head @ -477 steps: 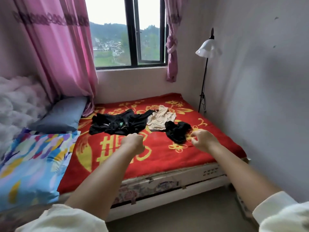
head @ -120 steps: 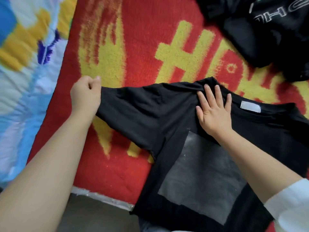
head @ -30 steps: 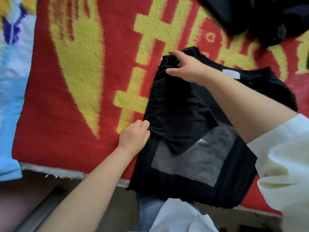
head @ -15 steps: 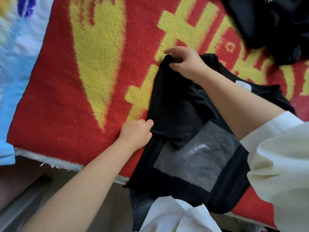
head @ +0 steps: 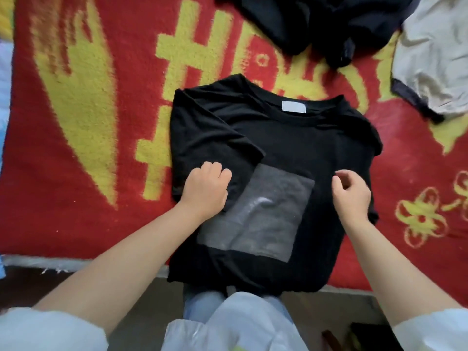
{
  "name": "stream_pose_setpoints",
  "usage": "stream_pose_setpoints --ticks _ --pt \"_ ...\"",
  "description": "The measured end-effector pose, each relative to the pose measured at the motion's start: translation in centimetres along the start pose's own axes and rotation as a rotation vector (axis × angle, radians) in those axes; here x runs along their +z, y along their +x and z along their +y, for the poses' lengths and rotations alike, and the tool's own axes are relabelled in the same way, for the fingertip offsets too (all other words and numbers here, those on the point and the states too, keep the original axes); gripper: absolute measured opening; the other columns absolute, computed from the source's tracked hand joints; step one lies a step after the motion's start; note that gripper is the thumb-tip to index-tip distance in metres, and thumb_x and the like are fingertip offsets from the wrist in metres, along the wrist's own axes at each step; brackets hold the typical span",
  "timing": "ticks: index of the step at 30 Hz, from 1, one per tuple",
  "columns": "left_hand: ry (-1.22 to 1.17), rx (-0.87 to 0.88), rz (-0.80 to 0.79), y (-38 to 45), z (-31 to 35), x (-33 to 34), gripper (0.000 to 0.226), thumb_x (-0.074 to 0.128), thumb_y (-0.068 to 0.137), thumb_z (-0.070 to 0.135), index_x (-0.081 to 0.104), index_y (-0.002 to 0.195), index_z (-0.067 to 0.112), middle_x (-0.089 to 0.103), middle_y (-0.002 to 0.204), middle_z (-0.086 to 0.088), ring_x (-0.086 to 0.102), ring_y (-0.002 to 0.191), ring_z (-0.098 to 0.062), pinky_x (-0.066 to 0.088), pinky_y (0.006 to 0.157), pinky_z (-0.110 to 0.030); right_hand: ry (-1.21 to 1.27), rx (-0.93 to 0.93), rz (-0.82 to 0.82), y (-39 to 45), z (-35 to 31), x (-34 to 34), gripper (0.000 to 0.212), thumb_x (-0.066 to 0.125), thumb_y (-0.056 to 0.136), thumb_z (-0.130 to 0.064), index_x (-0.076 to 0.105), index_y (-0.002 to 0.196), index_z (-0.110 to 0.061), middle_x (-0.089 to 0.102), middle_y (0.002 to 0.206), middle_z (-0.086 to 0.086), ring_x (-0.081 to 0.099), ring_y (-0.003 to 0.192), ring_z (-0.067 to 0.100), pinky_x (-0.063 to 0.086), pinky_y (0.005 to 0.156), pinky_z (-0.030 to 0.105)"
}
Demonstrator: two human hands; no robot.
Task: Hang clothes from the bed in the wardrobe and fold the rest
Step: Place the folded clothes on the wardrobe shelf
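On red-and-yellow blanket [head: 76,160], black T-shirt [head: 304,153] under left hand [head: 205,190] and right hand [head: 352,196], each grip curled, empty.

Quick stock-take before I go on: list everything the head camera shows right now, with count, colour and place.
black T-shirt: 1, black with a grey square print and a white neck label, spread at the bed's near edge, its left sleeve folded in over the body
blanket: 1, red with yellow pattern, covering the bed under all the clothes
dark clothes pile: 1 heap, black, top centre of the blanket, item count unclear
beige garment: 1, beige with dark trim, top right
quilt edge: 1, pale blue, far left edge
left hand: 1, resting on the folded sleeve, fingers curled
right hand: 1, over the shirt's right side, fingers loosely curled; whether it has a grip on the cloth is unclear
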State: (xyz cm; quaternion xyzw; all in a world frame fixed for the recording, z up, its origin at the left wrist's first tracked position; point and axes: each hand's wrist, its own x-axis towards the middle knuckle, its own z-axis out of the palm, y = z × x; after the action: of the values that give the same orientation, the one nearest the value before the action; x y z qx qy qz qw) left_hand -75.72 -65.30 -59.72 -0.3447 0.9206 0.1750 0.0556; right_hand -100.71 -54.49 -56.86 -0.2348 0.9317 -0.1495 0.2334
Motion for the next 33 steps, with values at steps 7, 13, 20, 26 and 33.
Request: stream_pose_setpoints --ticks 7,13,20,26,33 --pt "0.098 -0.039 -0.220 6.7 9.0 3.3 0.055 0.059 0.083 0.032 0.045 0.131 0.007 0.037 0.140 -0.019 0.028 0.135 -0.029 0.037 0.099 -0.039 0.137 0.608 0.047 1.1 10.3 -3.4 0.074 0.067 0.082 -0.035 0.031 0.140 -0.007 0.033 0.141 0.020 0.035 0.129 0.034 0.028 0.107 0.039" --pt "0.149 -0.191 -0.313 7.4 11.9 4.2 0.054 0.045 0.094 0.031 0.030 0.139 0.005 0.015 0.150 -0.022 0.008 0.142 -0.032 0.011 0.112 -0.049 0.535 0.525 -0.161 2.8 14.7 -3.1 0.020 0.062 0.083 -0.003 0.058 0.101 -0.010 0.057 0.086 0.005 0.053 0.087 0.022 0.046 0.070 0.026" --pt "0.081 0.062 -0.165 9.3 15.2 3.8 0.034 0.077 0.058 0.003 0.064 0.088 -0.008 0.061 0.095 -0.031 0.063 0.086 -0.045 0.053 0.062 -0.047 0.315 -0.050 0.501 3.7 16.3 -8.3 0.035 0.043 0.067 0.016 0.069 0.088 0.005 0.045 0.082 -0.005 0.042 0.081 0.020 0.030 0.072 0.017" --pt "0.010 0.120 -0.183 11.5 21.4 4.6 0.046 0.084 0.053 0.000 0.065 0.094 -0.008 0.063 0.099 -0.029 0.064 0.089 -0.045 0.054 0.063 -0.049 -0.050 -0.135 0.358 2.7 21.8 -8.4 0.044 0.034 0.066 -0.002 0.074 0.085 -0.004 0.057 0.102 0.025 0.046 0.100 0.033 0.036 0.086 0.036" --pt "-0.030 0.284 -0.027 17.0 25.4 3.6 0.036 0.043 0.078 0.019 0.065 0.094 -0.004 0.065 0.097 -0.020 0.065 0.078 -0.036 0.054 0.059 -0.039 0.255 0.219 -0.002 0.7 23.0 -7.2 0.014 0.057 0.082 0.001 0.067 0.091 -0.001 0.053 0.110 0.013 0.050 0.104 0.028 0.038 0.093 0.033"
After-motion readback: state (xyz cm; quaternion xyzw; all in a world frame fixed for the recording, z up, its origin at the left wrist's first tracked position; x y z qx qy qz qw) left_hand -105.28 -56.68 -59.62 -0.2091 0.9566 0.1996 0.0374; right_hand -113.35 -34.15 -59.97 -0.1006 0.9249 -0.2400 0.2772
